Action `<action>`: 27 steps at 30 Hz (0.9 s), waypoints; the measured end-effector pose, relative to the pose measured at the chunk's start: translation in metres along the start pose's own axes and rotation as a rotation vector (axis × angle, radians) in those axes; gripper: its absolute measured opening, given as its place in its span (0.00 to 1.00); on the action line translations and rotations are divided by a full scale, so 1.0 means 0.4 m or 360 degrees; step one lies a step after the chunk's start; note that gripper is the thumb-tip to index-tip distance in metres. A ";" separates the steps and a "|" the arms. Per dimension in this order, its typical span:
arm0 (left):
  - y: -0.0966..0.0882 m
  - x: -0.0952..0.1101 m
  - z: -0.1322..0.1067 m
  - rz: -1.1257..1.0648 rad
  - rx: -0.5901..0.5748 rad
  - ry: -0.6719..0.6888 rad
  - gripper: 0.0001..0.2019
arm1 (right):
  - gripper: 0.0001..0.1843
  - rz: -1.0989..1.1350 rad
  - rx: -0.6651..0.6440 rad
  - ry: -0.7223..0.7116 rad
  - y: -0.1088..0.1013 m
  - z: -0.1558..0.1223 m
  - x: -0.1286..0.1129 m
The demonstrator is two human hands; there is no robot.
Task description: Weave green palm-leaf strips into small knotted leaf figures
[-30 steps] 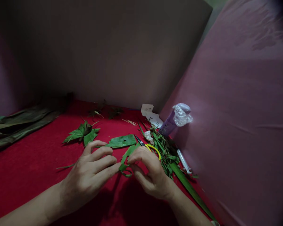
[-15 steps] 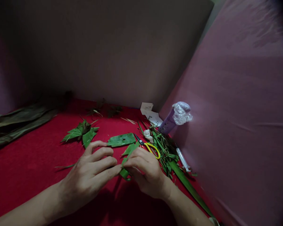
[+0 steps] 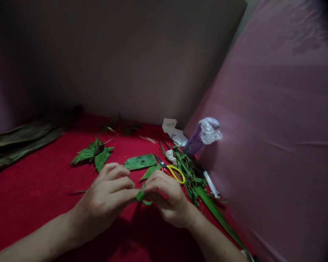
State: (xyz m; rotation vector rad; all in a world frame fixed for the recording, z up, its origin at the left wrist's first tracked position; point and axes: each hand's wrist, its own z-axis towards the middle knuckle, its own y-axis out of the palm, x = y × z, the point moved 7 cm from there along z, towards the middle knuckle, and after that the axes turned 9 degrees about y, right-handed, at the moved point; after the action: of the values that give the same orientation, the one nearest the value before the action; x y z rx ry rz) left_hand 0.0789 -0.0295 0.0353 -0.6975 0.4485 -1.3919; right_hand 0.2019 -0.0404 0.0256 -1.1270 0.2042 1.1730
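Between my fingertips is a narrow green leaf strip (image 3: 140, 195), bent over into a small loop. My left hand (image 3: 108, 198) pinches it from the left with thumb and index finger, the other fingers curled above. From the right, my right hand (image 3: 166, 196) grips the same strip, its fingers pressed together. Just beyond my hands lie a flat cut leaf piece (image 3: 140, 162) with a small hole and a pointed leaf piece (image 3: 149, 172). Scissors (image 3: 171, 169) with yellow and red handles rest past my right hand, blades pointing up and left.
On the red cloth (image 3: 24, 203) sits a folded leaf figure (image 3: 94, 153) at left. Long dull leaves (image 3: 24, 142) lie at far left. To the right are leaf scraps (image 3: 190, 173), a syringe (image 3: 211, 185), a purple container (image 3: 194, 142) topped with plastic, papers (image 3: 177, 136) and thin sticks (image 3: 149, 139).
The leaf strip has been turned and folded over between my fingertips, so its loop now shows nearer my left fingertips. Both hands stay in nearly the same place.
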 end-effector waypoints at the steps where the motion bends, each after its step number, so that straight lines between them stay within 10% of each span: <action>1: 0.002 -0.002 -0.001 -0.0031 -0.0021 -0.0017 0.08 | 0.08 0.0003 0.0010 -0.0001 -0.003 0.001 -0.001; 27: -0.006 -0.026 -0.009 -0.0035 -0.0112 -0.0215 0.04 | 0.07 -0.0009 0.0051 0.0089 -0.022 0.003 0.006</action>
State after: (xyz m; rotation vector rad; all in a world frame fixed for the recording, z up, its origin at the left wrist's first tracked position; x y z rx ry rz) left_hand 0.0734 -0.0198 0.0331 -0.8508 0.3855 -1.3453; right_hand 0.2097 -0.0376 0.0300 -1.1325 0.2619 1.1302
